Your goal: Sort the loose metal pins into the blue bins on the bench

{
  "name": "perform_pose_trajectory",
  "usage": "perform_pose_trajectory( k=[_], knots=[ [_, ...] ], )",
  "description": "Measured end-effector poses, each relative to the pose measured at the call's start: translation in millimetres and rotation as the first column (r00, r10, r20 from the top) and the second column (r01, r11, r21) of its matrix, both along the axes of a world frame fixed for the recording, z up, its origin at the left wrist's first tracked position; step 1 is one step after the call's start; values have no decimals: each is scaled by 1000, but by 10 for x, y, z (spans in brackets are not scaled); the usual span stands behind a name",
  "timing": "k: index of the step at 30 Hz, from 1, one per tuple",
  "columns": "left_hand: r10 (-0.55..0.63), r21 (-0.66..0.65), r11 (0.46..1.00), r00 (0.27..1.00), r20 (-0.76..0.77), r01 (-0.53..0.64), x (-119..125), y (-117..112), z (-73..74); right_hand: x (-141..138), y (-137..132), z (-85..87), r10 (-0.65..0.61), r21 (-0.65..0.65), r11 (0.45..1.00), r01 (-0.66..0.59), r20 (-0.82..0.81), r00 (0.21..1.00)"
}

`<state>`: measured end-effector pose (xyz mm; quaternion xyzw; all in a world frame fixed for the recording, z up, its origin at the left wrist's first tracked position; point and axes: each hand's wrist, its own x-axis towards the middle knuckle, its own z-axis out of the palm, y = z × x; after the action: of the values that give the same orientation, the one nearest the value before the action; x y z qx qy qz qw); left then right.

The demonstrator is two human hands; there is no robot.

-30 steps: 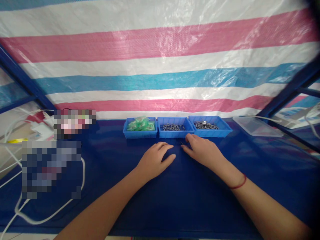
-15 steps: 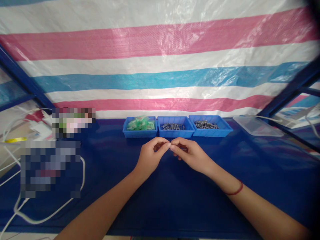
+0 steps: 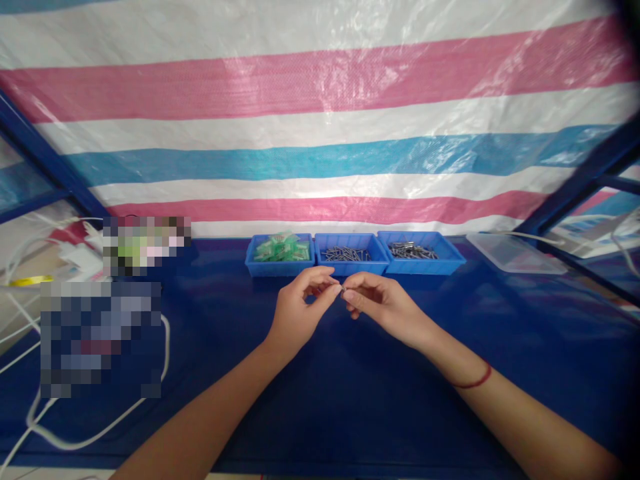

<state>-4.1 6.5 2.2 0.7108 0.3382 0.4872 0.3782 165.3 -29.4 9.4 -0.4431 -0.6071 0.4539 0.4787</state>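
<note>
My left hand (image 3: 300,300) and my right hand (image 3: 383,300) meet above the table in front of the blue bins, thumb and forefinger pinched on each. Between the fingertips a tiny dark metal piece (image 3: 343,290) shows, mostly covered; its kind is too small to make out. Just beyond the hands stands the middle blue bin (image 3: 353,268) with many screws (image 3: 345,253). To its left, a blue bin (image 3: 280,269) holds small green plastic pieces (image 3: 283,248). The right-hand blue bin (image 3: 430,265) contains short metal fasteners (image 3: 411,250).
A clear plastic lid or tray (image 3: 515,253) lies right of the bins on the dark blue table (image 3: 350,407). White cables (image 3: 100,437) loop at left beside blurred-out items. A striped plastic sheet (image 3: 320,153) hangs behind, between blue frame posts (image 3: 585,167).
My right hand has shifted slightly right, leaving a small gap between the fingertips where the metal piece now shows. The left forefinger has lifted a little. The bins have not moved.
</note>
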Motion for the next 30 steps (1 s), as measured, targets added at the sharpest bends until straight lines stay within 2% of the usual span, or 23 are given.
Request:
perform_pose_trajectory(
  k=[4, 7, 11, 13, 15, 17, 19, 22, 24, 26, 28, 30],
  knots=[
    [1, 1, 1000, 1000, 8, -1, 2, 26, -25, -4, -22, 7, -113, 81, 991, 109, 41, 993],
    [-9, -15, 1000, 1000, -1, 9, 10, 45, -41, -24, -68, 30, -185, 181, 971, 159, 135, 973],
    [-99, -120, 989, 993, -66, 91, 27, 41, -67, -11, -94, 80, -338, 374, 905, 201, 347, 875],
    [-111, -158, 983, 987, -114, 92, 32, 31, -86, 95, -45, 92, -460, 486, 842, 235, 416, 785],
    [-101, -162, 984, 981, -164, 75, 30, 24, -103, 297, 52, 79, -623, 589, 741, 323, 423, 658],
    [-98, -140, 988, 969, -226, 68, 22, 20, -113, 565, 175, 40, -791, 654, 600, 461, 400, 462],
    [-103, -97, 992, 950, -296, 77, 12, 19, -114, 828, 289, -14, -851, 701, 523, 485, 462, 251],
    [-125, -44, 992, 915, -383, 117, 5, 13, -107, 1048, 382, -74, -834, 697, 544, 468, 511, 208],
    [-123, -8, 991, 900, -418, 132, 2, 10, -105, 1019, 375, -81, -817, 690, 570, 447, 532, 221],
    [-91, 35, 992, 873, -479, 122, -9, 15, -103, 857, 324, -73, -795, 682, 604, 412, 554, 247],
    [-39, 100, 988, 810, -586, 119, -34, 30, -103, 610, 245, -76, -731, 647, 682, 340, 608, 310],
    [16, 177, 972, 703, -711, 157, -68, 53, -106, 343, 161, -110, -540, 513, 839, 181, 744, 393]
  ],
)
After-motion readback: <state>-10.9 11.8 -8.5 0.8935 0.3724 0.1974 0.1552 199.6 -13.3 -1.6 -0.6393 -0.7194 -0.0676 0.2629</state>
